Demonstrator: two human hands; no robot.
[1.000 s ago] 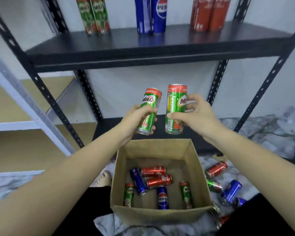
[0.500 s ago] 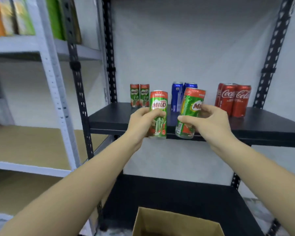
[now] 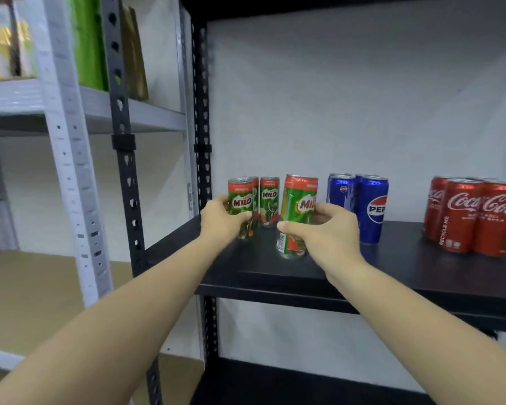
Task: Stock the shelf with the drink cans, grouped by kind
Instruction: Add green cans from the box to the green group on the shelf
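The left hand (image 3: pixel 221 220) curls its fingers around a green-and-red Milo can (image 3: pixel 241 206) on the black metal shelf (image 3: pixel 392 267). The right hand (image 3: pixel 327 229) grips a second green-and-red Milo can (image 3: pixel 298 211) likewise, beside the blue Pepsi cans (image 3: pixel 368 209)

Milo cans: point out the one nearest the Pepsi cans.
The Milo can in the right hand; the other Milo cans stand further left, away from the Pepsi cans.

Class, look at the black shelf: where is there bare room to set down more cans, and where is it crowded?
Bare: the black shelf between the Pepsi cans and Coca-Cola cans, and its front strip. Crowded: the left end, where both hands hold Milo cans beside the standing Milo cans.
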